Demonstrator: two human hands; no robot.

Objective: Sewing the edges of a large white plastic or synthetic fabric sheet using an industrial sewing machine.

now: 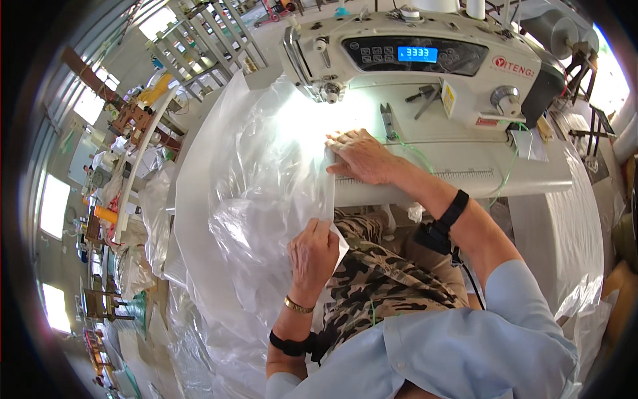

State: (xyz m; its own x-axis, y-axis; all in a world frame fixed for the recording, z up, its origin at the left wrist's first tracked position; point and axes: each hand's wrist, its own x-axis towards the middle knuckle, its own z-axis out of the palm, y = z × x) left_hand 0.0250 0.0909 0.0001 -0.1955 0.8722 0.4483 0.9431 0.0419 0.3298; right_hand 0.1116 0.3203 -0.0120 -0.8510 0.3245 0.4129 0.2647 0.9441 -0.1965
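A large sheet of clear, shiny plastic (249,199) hangs over the left part of the sewing table and down towards my lap. My left hand (312,256) is closed on its right edge, fingers curled, with a white folded corner showing beside them. Higher up the same edge, my right hand (362,157) lies flat with its fingers stretched to the left on the sheet. Just beyond those fingertips stands the needle end of a white sewing machine (330,92). Its lamp glares on the plastic, so the stitching spot is washed out.
Thread snips (387,121) lie on the machine bed, with a dark small tool (427,100) behind them. Green thread (508,176) trails over the table's front edge near a printed ruler (468,174). A metal rack (206,43) and cluttered benches stand to the left.
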